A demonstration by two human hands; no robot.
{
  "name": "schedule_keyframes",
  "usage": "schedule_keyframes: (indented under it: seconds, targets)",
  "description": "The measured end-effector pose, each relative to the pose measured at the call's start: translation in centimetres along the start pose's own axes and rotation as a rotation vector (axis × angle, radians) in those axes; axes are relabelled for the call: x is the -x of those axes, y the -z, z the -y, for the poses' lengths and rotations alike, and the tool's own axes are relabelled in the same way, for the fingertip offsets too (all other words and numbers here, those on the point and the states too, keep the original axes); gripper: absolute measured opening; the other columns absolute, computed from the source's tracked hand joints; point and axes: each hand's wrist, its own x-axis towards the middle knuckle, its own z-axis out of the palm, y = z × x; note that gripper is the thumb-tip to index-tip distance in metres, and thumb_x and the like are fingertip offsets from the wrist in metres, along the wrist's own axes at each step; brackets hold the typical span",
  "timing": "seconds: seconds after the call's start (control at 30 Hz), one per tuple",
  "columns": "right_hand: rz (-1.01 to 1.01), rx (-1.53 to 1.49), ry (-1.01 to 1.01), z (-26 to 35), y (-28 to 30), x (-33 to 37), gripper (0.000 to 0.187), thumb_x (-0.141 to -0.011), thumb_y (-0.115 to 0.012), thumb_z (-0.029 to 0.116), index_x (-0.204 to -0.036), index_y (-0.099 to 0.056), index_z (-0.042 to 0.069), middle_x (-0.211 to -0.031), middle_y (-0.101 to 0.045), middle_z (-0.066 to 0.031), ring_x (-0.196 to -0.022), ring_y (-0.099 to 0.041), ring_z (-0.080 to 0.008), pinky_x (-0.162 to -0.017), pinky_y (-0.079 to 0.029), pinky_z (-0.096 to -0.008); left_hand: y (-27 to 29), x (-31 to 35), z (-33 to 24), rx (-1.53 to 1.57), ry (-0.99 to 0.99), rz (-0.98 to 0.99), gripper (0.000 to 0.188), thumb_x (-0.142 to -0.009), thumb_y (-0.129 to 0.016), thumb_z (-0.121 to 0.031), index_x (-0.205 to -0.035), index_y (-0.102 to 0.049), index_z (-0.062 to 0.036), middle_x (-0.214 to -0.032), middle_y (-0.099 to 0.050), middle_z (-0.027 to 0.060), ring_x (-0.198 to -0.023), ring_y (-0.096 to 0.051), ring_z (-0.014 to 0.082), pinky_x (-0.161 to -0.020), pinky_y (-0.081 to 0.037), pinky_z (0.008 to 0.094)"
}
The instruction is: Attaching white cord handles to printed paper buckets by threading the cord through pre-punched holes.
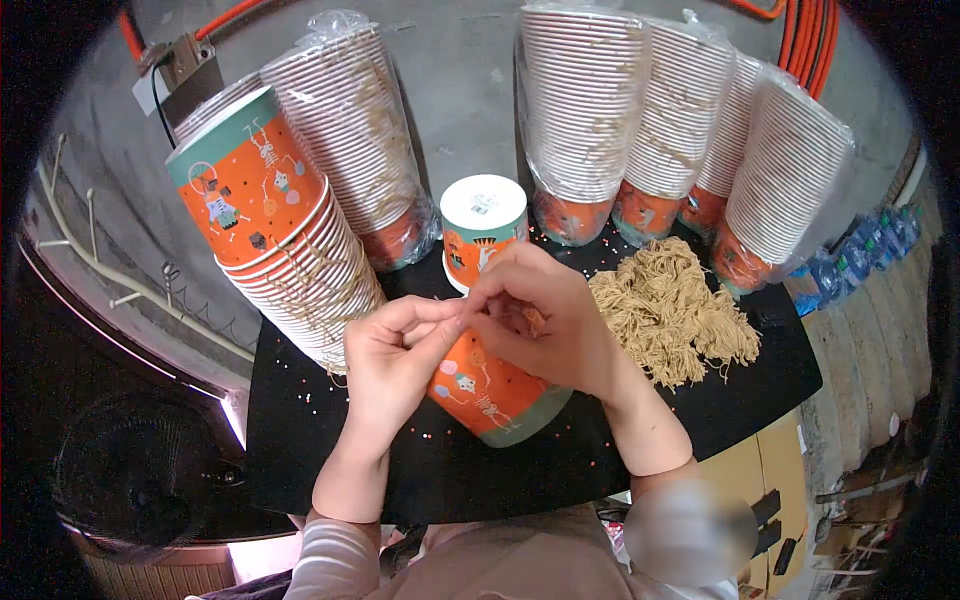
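An orange paper bucket (482, 400) with skeleton figures and a green base band lies tilted on the black table in front of me. My left hand (400, 345) is closed in a pinch at its upper edge, thumb against forefinger. My right hand (545, 315) meets it there, its fingertips also pinched together over the bucket. Whatever sits between the fingertips is too small to make out. The bucket's rim is mostly hidden by my hands. Just beyond them, another orange bucket (468, 258) stands upside down, its white bottom up.
A leaning stack of buckets (290, 270), hung with tan cords, stands at the left. Several plastic-wrapped bucket stacks (585, 110) line the back. A heap of tan cord (675, 315) lies right on the black table (345, 450), with small beads scattered about. Blue-tinted bottles (860, 255) are beyond the right edge.
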Motion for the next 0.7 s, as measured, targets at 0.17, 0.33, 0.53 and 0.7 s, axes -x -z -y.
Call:
schedule_keyframes:
  seconds: [0.17,0.33,0.53,0.7]
  targets:
    - [0.125,0.212,0.156,-0.4,2.2,0.5,0.018,-0.079,-0.076,-0.002,-0.094,-0.068,0.003,-0.104,-0.063,-0.0071,-0.089,-0.064,-0.0197,-0.072,-0.052,-0.0296,0.1,-0.4,0.1,-0.044,-0.011,-0.018,0.010,-0.094,-0.071,0.001,-0.102,-0.072,0.0053,-0.086,-0.074,0.0042,-0.063,-0.060,-0.0008,-0.051,-0.043,0.0156]
    - [0.057,0.465,0.278,-1.0,3.0,0.4,0.031,-0.076,-0.078,-0.001,-0.106,-0.072,0.004,-0.112,-0.064,-0.0088,-0.096,-0.064,-0.0261,-0.077,-0.054,-0.0347,0.1,-1.0,0.4,-0.101,0.025,0.010,0.006,-0.094,-0.068,0.002,-0.099,-0.070,0.0040,-0.079,-0.070,0.0006,-0.059,-0.058,-0.0006,-0.050,-0.042,0.0154]
    - [0.149,0.328,0.385,-1.5,1.6,0.0,0.030,-0.080,-0.071,0.000,-0.110,-0.068,0.003,-0.110,-0.063,-0.0104,-0.096,-0.063,-0.0331,-0.086,-0.053,-0.0401,0.3,-1.1,0.4,-0.115,0.119,0.123,0.007,-0.094,-0.066,0.001,-0.100,-0.067,0.0022,-0.078,-0.067,-0.0012,-0.056,-0.055,-0.0014,-0.049,-0.042,0.0159]
    - [0.109,0.295,0.347,-2.9,1.2,-0.4,0.033,-0.080,-0.076,0.001,-0.112,-0.072,0.008,-0.105,-0.067,-0.0061,-0.093,-0.064,-0.0261,-0.080,-0.051,-0.0364,0.2,-1.2,0.2,-0.076,0.148,0.159,0.007,-0.095,-0.062,-0.001,-0.101,-0.064,0.0008,-0.080,-0.066,-0.0023,-0.058,-0.054,-0.0020,-0.048,-0.043,0.0159]
